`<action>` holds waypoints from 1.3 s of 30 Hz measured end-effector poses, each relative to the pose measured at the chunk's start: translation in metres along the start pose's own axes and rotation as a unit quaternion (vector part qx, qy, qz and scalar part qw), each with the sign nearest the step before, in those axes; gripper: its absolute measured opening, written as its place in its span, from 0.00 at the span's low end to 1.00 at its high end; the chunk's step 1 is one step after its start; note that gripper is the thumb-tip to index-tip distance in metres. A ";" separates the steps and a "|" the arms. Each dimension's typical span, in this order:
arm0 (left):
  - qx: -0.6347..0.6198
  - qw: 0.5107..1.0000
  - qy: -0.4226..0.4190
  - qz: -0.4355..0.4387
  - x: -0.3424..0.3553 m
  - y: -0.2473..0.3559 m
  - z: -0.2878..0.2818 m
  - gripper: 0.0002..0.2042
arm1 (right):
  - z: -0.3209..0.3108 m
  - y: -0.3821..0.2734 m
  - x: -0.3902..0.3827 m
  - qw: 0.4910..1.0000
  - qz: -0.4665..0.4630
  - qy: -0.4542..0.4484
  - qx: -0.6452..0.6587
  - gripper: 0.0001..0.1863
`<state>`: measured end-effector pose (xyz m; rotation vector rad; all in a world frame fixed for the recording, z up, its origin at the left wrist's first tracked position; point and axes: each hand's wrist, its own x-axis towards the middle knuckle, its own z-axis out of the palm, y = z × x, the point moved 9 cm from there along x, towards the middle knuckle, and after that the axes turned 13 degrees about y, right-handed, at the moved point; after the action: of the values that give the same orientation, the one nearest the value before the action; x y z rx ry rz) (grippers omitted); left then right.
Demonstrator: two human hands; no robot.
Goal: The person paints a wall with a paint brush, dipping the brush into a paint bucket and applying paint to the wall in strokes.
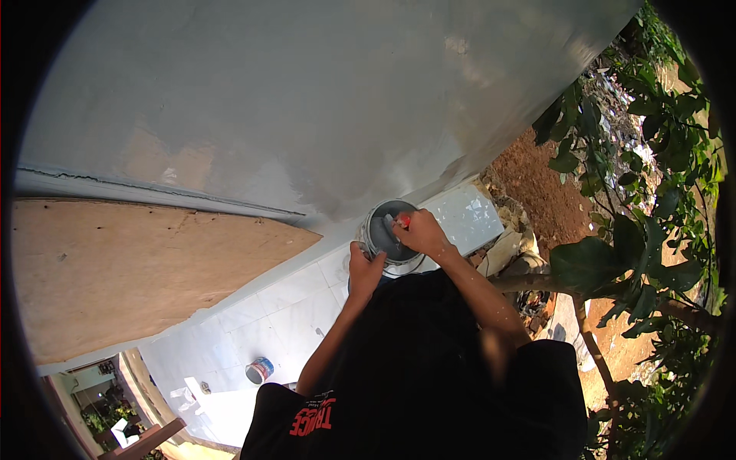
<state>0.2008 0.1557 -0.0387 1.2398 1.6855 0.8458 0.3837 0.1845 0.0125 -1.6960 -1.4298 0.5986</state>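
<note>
My right hand is closed on a red handle over a bucket of grey paint, at the middle of the view. A paint roller lies in the grey paint below it, partly hidden by that hand. My left hand grips the near-left rim of the bucket, its fingers curled at the edge. The bucket sits close to the foot of a grey-painted wall, beside a white ledge.
A plywood board leans along the wall at left. A white tiled floor holds a small paint can. Leafy branches, reddish soil and rubble are at right. Beams and plants show at bottom left.
</note>
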 end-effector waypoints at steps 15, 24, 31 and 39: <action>-0.030 0.999 -0.017 -0.033 0.006 -0.019 0.007 0.16 | -0.038 0.110 -0.053 0.825 0.332 0.064 0.453 0.12; -0.007 0.999 -0.026 -0.030 0.005 -0.002 0.016 0.15 | -0.053 0.073 -0.032 0.963 0.206 0.070 0.162 0.10; 0.010 0.999 -0.009 -0.047 0.003 -0.008 0.006 0.15 | -0.047 0.137 -0.057 0.782 0.362 0.083 0.500 0.14; -0.005 0.995 0.004 -0.101 -0.003 -0.019 -0.009 0.15 | -0.066 0.247 -0.071 0.690 0.412 0.293 0.518 0.15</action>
<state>0.1859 0.1474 -0.0508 1.0402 1.7760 0.7370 0.5592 0.0931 -0.1647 -1.2381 0.2868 0.9564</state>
